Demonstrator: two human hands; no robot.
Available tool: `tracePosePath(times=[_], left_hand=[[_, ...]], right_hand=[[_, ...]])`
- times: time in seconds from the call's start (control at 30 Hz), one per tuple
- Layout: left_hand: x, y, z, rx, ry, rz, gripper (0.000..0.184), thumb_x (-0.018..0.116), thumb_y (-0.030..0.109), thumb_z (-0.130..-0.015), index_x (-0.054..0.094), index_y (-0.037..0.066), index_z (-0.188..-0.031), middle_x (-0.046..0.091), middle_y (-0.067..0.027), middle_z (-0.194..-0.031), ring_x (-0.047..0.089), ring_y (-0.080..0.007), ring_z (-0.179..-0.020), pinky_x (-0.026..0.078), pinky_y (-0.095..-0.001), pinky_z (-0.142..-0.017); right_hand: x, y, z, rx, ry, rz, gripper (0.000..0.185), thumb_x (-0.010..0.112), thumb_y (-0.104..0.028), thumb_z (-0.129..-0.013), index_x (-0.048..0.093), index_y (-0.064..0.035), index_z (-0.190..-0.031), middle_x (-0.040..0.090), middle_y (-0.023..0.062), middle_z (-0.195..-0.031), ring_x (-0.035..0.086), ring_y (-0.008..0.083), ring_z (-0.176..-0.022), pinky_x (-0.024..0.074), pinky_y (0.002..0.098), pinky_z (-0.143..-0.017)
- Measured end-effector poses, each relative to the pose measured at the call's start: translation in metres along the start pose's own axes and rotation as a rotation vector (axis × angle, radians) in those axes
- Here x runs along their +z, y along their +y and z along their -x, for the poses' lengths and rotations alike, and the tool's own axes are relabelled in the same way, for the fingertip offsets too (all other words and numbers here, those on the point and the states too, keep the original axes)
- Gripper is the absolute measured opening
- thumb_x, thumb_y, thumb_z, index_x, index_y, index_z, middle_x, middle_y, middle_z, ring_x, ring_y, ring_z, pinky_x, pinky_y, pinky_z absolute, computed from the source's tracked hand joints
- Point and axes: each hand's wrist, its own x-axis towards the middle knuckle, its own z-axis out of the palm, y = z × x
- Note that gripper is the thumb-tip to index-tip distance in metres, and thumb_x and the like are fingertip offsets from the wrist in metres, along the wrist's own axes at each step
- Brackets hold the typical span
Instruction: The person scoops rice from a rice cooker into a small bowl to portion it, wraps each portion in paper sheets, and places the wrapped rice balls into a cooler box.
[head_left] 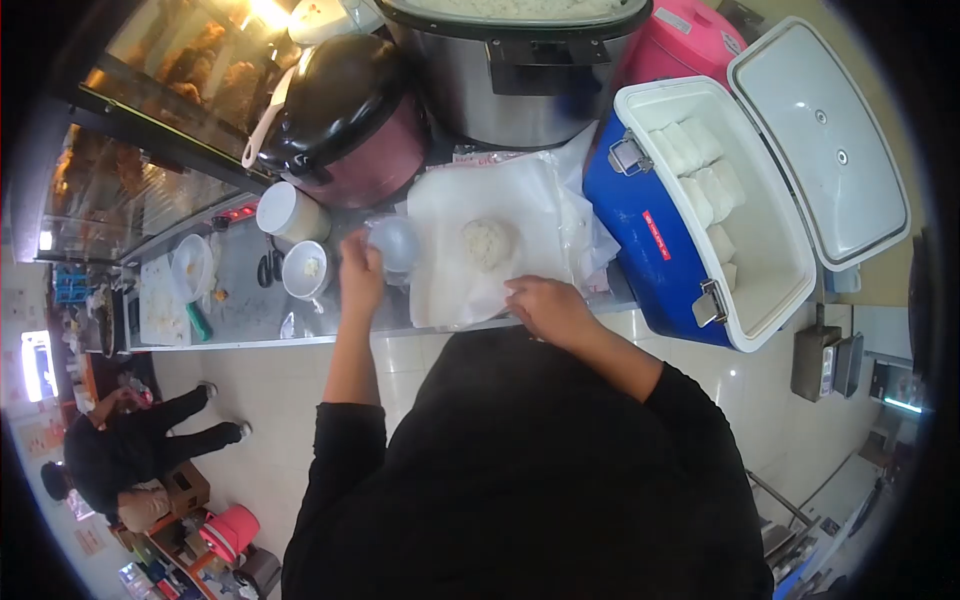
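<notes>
You are working close to the front edge of the bench (245, 314), and that is likely where trouble would be starting: if your right hand (547, 308) were dragging the white sheet (438, 295) towards you, the rice mound (487, 246) could be sliding with it or crumbling, since nothing is walling it in. The clear bowl (397, 244) is posing a second risk: were it swinging rightward, it could be clipping the mound and scattering grains. A careless wrist could also be knocking the white cup (306, 272), which is standing just left of your left hand (361, 268).

Your left hand is pinching the bowl at its left side, holding it by the sheet's left edge; you cannot be telling from this view whether the bowl is resting or raised. Your right hand is curling its fingers at the sheet's near edge, apparently touching it, but whether they are gripping it is not showing.

The rice mound is lying on the sheet, back from the bench's front edge. It is sitting right of your left hand, with the bowl between, and beyond and left of your right hand. Neither hand is touching it.
</notes>
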Motion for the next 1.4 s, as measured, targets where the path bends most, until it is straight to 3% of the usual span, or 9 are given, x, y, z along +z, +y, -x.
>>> tracePosePath(times=[0.1, 0.23, 0.43, 0.63, 0.83, 0.97, 1.23, 1.33, 1.4], left_hand=[[-0.005, 0.049, 0.005, 0.408, 0.471, -0.569, 0.04, 0.06, 0.01, -0.085, 0.047, 0.001, -0.122, 0.057, -0.0221, -0.112, 0.054, -0.0369, -0.107, 0.041, -0.0424, -0.095], [0.007, 0.102, 0.024, 0.596, -0.296, -0.249, 0.032, 0.068, 0.014, -0.078, 0.061, 0.008, -0.109, 0.064, -0.012, -0.108, 0.058, -0.031, -0.105, 0.042, -0.0439, -0.092], [0.02, 0.035, 0.004, 0.552, -0.736, -0.303, 0.026, 0.073, 0.016, -0.074, 0.069, 0.007, -0.098, 0.069, -0.0086, -0.102, 0.062, -0.0291, -0.102, 0.048, -0.0386, -0.088], [0.007, 0.003, 0.013, 0.73, -0.617, -0.134, 0.014, 0.07, 0.01, -0.078, 0.07, 0.006, -0.092, 0.07, -0.0107, -0.103, 0.065, -0.0278, -0.1, 0.05, -0.0367, -0.087], [0.04, -0.019, 0.015, -0.151, -0.352, 0.417, 0.012, 0.059, 0.013, -0.092, 0.064, 0.003, -0.093, 0.066, -0.0007, -0.089, 0.059, -0.0102, -0.084, 0.047, -0.0255, -0.075], [0.05, -0.017, 0.011, 0.004, -0.153, 0.344, 0.018, 0.054, 0.019, -0.096, 0.06, 0.003, -0.09, 0.057, 0.0028, -0.078, 0.049, -0.0061, -0.074, 0.043, -0.0253, -0.067], [0.029, 0.03, 0.022, -0.213, -0.249, -0.161, 0.024, 0.055, 0.023, -0.094, 0.059, -0.001, -0.093, 0.061, -0.0127, -0.069, 0.059, -0.0249, -0.065, 0.046, -0.0361, -0.064], [0.035, 0.027, 0.027, -0.057, -0.132, -0.465, 0.02, 0.06, 0.026, -0.087, 0.065, 0.009, -0.098, 0.066, -0.0137, -0.082, 0.062, -0.0291, -0.074, 0.046, -0.0412, -0.068], [0.035, 0.025, 0.029, 0.363, -0.171, -0.632, 0.021, 0.061, 0.023, -0.084, 0.065, 0.015, -0.103, 0.066, -0.0095, -0.098, 0.06, -0.0267, -0.094, 0.043, -0.0453, -0.084]], right_hand=[[-0.018, -0.004, -0.009, 0.145, -0.101, -0.185, 0.015, 0.062, -0.021, -0.084, 0.073, -0.0097, -0.086, 0.068, 0.0055, -0.11, 0.066, 0.025, -0.093, 0.052, 0.0367, -0.08], [-0.023, -0.002, -0.02, 0.282, -0.089, -0.248, 0.012, 0.068, -0.017, -0.08, 0.073, -0.009, -0.087, 0.069, 0.0057, -0.107, 0.066, 0.0254, -0.093, 0.0514, 0.0349, -0.082], [-0.034, 0.025, -0.021, 0.172, 0.007, -0.178, 0.016, 0.073, -0.008, -0.074, 0.072, -0.0068, -0.089, 0.068, 0.0086, -0.11, 0.062, 0.0286, -0.104, 0.0483, 0.0355, -0.09], [-0.022, 0.037, 0.002, 0.184, 0.165, -0.288, 0.009, 0.069, -0.01, -0.079, 0.071, -0.0061, -0.086, 0.068, 0.0101, -0.103, 0.063, 0.027, -0.098, 0.0499, 0.0369, -0.085], [-0.001, 0.036, -0.008, 0.429, 0.449, -0.537, 0.012, 0.064, -0.012, -0.087, 0.069, -0.004, -0.093, 0.07, 0.0073, -0.088, 0.065, 0.0162, -0.083, 0.0495, 0.0289, -0.074], [0.021, 0.034, -0.025, 0.506, 0.669, -0.575, 0.018, 0.059, -0.019, -0.092, 0.067, -0.003, -0.094, 0.066, 0.0085, -0.071, 0.061, 0.0147, -0.064, 0.0474, 0.0309, -0.062], [0.015, 0.025, -0.039, 0.733, 0.245, -0.221, 0.021, 0.056, -0.021, -0.091, 0.064, -0.0023, -0.09, 0.065, 0.0188, -0.078, 0.064, 0.0318, -0.074, 0.0483, 0.0394, -0.069], [0.018, 0.032, -0.046, 0.65, 0.343, -0.095, 0.016, 0.056, -0.018, -0.09, 0.065, -0.0043, -0.091, 0.065, 0.0169, -0.081, 0.064, 0.0336, -0.077, 0.0487, 0.0423, -0.07], [0.013, 0.036, -0.058, 0.549, 0.411, -0.037, 0.014, 0.057, -0.017, -0.089, 0.066, -0.0063, -0.093, 0.064, 0.0146, -0.084, 0.063, 0.0324, -0.078, 0.0491, 0.0421, -0.072]])
